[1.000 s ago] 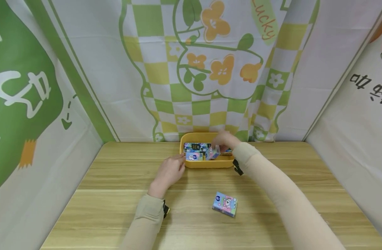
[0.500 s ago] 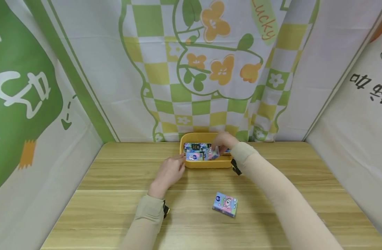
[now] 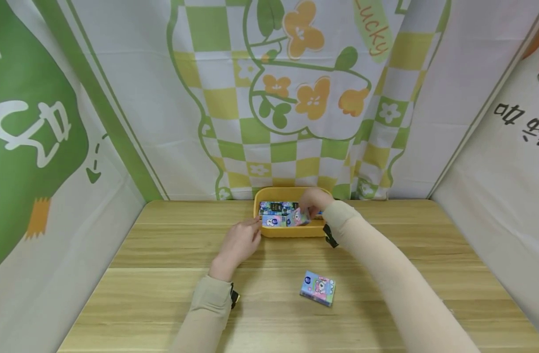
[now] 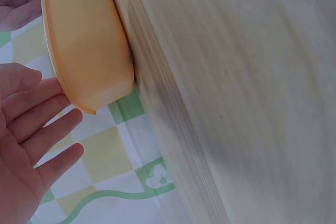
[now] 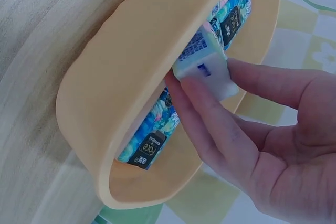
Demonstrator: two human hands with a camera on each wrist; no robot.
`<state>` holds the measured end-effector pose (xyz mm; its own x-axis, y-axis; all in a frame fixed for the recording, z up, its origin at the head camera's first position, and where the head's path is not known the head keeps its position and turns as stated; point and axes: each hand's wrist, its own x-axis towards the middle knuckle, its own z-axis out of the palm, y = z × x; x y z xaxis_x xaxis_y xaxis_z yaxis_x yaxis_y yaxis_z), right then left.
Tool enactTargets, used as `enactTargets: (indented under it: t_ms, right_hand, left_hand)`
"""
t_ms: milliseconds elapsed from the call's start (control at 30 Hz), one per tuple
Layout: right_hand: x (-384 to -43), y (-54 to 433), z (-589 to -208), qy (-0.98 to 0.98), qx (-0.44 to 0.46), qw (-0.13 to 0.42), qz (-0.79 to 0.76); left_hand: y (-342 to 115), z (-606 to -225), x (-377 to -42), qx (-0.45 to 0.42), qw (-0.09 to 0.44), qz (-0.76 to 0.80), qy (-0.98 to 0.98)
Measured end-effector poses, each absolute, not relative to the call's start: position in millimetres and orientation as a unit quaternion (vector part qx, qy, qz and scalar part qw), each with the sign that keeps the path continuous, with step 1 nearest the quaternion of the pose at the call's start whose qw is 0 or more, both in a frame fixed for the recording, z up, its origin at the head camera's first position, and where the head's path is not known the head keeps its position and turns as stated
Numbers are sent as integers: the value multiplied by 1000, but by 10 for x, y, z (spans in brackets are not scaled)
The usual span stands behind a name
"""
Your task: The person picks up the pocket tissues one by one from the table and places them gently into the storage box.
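Note:
A yellow basket [image 3: 295, 233] stands at the back of the table. My right hand [image 3: 317, 200] reaches into it and pinches a small pastel tissue pack [image 5: 202, 64] between thumb and fingers, tilted close to another pastel tissue pack [image 3: 273, 221] at the basket's front left. Behind these lie several dark blue floral tissue packs [image 3: 271, 208], one of them showing a black label [image 5: 148, 145] in the right wrist view. With fingers nearly straight, my left hand [image 3: 240, 241] touches the basket's left end; in the left wrist view its fingertips [image 4: 60, 95] meet the rim.
One more pastel tissue pack [image 3: 318, 288] with a bear print lies on the wooden table [image 3: 163, 294], nearer to me. Right behind the basket hangs a checked green and yellow curtain [image 3: 295, 152]. Printed white cloth walls [image 3: 494, 186] close in both sides.
My right hand has shifted slightly left, bringing the held tissue pack lower and closer to the pastel one in the basket. My left hand stays where it was.

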<state>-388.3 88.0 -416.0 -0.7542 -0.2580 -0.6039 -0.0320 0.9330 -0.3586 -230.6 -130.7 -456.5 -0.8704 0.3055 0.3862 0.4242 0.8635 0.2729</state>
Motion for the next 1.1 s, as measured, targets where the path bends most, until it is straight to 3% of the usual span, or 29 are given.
enactTargets:
  t_ms: [133, 167, 367, 600, 700, 933, 1100]
  right_hand:
    - [-4421, 980, -4709, 909, -99, 374, -155]
    - [-4405, 978, -4692, 907, -84, 377, -167]
    - [-3560, 820, -3899, 909, -18, 354, -219]
    - [-3519, 833, -3875, 912, -3, 338, -233]
    - [-3607, 811, -3933, 923, 1, 332, -193]
    - [-4477, 1028, -4746, 914, -18, 369, -171]
    - [-4494, 1050, -4811, 909, 8, 371, -188]
  left_hand:
    - [-1311, -4573, -2316, -190, 167, -179, -951]
    - [-1313, -4576, -2321, -191, 167, -179, -950]
    - [-1320, -4579, -2327, -198, 170, -178, -949]
    - [-1316, -4573, -2323, -196, 166, -174, -951]
    - [-1315, -4568, -2319, -194, 163, -175, -951]
    - [-1312, -4568, -2311, -195, 163, -177, -951]
    - [-1315, -4573, -2316, -195, 164, -183, -949]
